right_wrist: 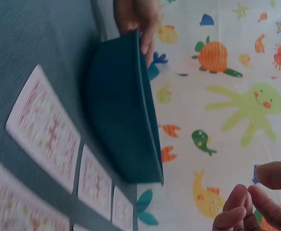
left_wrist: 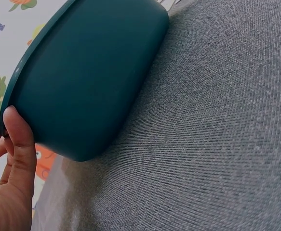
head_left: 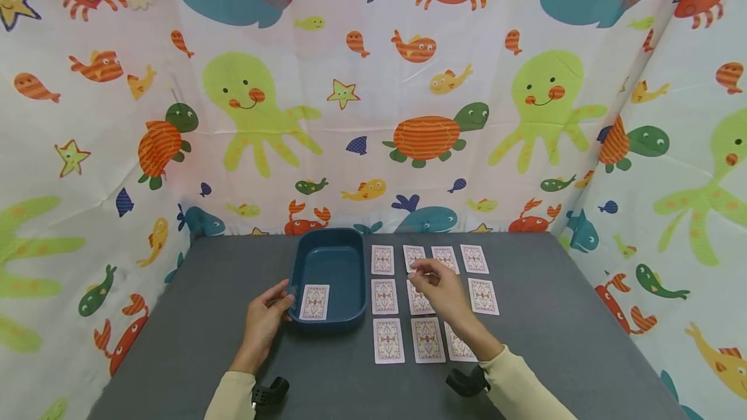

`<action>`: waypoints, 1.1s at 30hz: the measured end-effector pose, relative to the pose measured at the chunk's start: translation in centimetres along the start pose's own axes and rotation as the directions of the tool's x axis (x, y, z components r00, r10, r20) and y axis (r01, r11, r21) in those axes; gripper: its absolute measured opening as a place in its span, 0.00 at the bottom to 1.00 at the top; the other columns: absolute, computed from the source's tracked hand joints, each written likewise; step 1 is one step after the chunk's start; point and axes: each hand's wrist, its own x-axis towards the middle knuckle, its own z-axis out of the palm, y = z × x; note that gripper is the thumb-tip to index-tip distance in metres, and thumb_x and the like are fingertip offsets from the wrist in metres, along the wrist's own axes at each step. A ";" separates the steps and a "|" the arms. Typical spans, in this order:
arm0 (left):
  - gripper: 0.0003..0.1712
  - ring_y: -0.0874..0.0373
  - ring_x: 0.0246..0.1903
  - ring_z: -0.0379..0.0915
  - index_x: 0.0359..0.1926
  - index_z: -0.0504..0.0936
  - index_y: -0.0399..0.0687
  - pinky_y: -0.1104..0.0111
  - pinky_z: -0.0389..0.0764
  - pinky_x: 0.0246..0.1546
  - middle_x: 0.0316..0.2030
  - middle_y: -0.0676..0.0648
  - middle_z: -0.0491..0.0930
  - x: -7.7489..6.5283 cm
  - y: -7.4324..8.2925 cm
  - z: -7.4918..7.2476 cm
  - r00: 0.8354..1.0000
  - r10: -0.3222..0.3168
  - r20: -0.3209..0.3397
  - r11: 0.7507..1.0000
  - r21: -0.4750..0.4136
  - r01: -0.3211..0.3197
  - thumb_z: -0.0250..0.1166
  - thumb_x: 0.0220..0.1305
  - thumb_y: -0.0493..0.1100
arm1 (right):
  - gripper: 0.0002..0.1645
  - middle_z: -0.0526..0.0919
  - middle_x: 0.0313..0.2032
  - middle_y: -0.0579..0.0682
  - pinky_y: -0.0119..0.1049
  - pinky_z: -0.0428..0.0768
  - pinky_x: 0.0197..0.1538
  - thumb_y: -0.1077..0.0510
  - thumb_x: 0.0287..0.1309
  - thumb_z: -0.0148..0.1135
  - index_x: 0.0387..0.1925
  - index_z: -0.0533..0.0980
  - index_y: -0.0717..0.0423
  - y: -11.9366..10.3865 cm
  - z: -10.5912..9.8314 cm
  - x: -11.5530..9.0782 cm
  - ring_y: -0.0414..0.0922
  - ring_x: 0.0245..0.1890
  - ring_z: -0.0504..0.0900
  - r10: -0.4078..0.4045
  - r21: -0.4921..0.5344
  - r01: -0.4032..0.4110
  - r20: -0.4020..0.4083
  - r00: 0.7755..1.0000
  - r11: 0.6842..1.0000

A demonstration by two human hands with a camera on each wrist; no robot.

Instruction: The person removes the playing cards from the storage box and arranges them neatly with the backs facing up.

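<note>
A dark teal plastic bin stands on the grey table, with one patterned playing card lying back up inside it, near the front. My left hand pinches the bin's left rim between thumb and fingers; the left wrist view shows the thumb against the outer wall. Over the rows of face-down cards hovers my right hand, fingers loosely bent and nothing between them. It partly covers a middle-row card, and its forearm overlaps a front-row card.
To the right of the bin, several cards lie in rows, among them a back-corner card, a middle-row card and a front-left card. A sea-animal print curtain borders the table at back and sides.
</note>
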 end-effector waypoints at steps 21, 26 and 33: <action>0.25 0.54 0.36 0.74 0.64 0.75 0.42 0.71 0.79 0.28 0.47 0.40 0.73 -0.1 0.1 0.1 1.000 0.009 -0.017 1.000 -0.016 -0.009 0.63 0.65 0.35 | 0.12 0.79 0.38 0.56 0.29 0.72 0.34 0.62 0.63 0.63 0.47 0.80 0.62 -6.3 5.2 -0.5 0.45 0.33 0.76 -0.072 0.085 0.064 0.089 0.993 0.994; 0.25 0.57 0.34 0.74 0.63 0.76 0.41 0.71 0.79 0.28 0.46 0.40 0.72 -0.1 0.2 0.1 1.000 0.014 -0.015 1.000 -0.021 -0.014 0.63 0.66 0.35 | 0.14 0.78 0.39 0.57 0.29 0.73 0.36 0.61 0.64 0.62 0.49 0.78 0.63 -6.0 6.3 0.2 0.43 0.33 0.76 -0.080 0.087 0.070 0.120 0.989 0.994; 0.24 0.61 0.32 0.73 0.63 0.76 0.40 0.71 0.79 0.27 0.45 0.41 0.72 -0.1 0.3 0.1 1.000 0.013 -0.016 1.000 -0.027 -0.013 0.63 0.65 0.35 | 0.15 0.79 0.40 0.55 0.28 0.74 0.37 0.56 0.62 0.65 0.49 0.80 0.55 -3.4 8.5 2.0 0.44 0.36 0.75 -0.097 0.097 0.087 0.097 0.991 0.991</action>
